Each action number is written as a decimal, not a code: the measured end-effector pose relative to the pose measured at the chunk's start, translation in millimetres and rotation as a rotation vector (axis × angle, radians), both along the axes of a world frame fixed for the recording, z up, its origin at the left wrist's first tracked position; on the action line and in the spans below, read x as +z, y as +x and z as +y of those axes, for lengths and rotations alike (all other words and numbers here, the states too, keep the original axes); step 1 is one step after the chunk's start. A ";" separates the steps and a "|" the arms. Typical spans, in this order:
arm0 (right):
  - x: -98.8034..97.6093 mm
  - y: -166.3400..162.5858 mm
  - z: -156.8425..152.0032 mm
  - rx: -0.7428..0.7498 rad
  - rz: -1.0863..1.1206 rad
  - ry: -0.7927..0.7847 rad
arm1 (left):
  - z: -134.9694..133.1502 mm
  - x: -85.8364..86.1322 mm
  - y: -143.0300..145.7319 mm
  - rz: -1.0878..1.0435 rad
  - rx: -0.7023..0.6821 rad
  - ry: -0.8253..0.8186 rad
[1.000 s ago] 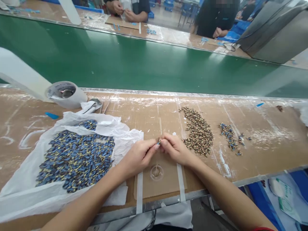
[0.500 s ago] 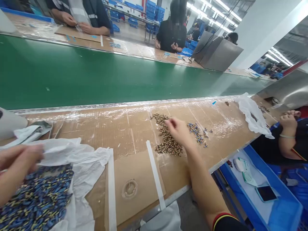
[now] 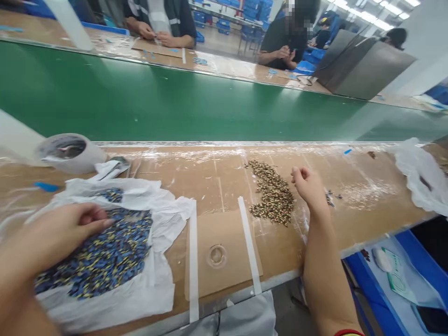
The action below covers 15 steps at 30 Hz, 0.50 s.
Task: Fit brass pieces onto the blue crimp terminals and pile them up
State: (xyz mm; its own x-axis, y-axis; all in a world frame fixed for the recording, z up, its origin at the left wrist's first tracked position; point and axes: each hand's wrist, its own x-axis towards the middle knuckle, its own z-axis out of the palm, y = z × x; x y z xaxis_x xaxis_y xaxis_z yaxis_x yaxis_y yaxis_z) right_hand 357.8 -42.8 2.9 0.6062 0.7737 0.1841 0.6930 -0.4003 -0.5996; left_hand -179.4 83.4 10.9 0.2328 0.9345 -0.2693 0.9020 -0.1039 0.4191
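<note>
The person's left grip (image 3: 70, 224) hangs curled just above a heap of blue-and-yellow small parts (image 3: 105, 252) on a crumpled white plastic sheet (image 3: 168, 210); I cannot tell whether anything sits inside its bent fingers. The right grip (image 3: 310, 189) is curled too, its fingertips drawn close over the counter (image 3: 367, 205), with nothing I can make out between them. A long heap of brown-and-gold small parts (image 3: 271, 193) runs away from the near edge, just left of that grip, the nearer of the 2, and a few blue pieces (image 3: 329, 198) lie just right of it. Between the hands sits a cardboard pad (image 3: 224, 238) held by 2 white tape strips (image 3: 250, 245), with a clear ring (image 3: 217, 256) on it.
</note>
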 end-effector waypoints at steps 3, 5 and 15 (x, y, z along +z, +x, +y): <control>-3.5 -8.1 0.6 0.050 0.017 -0.003 | -13.5 24.3 20.2 0.187 -0.013 -0.036; -5.6 -11.5 0.2 0.059 0.001 -0.007 | -23.2 38.1 30.7 0.192 -0.039 -0.033; -7.9 -31.6 2.0 0.199 0.065 -0.019 | -33.1 44.1 26.4 0.081 0.066 0.056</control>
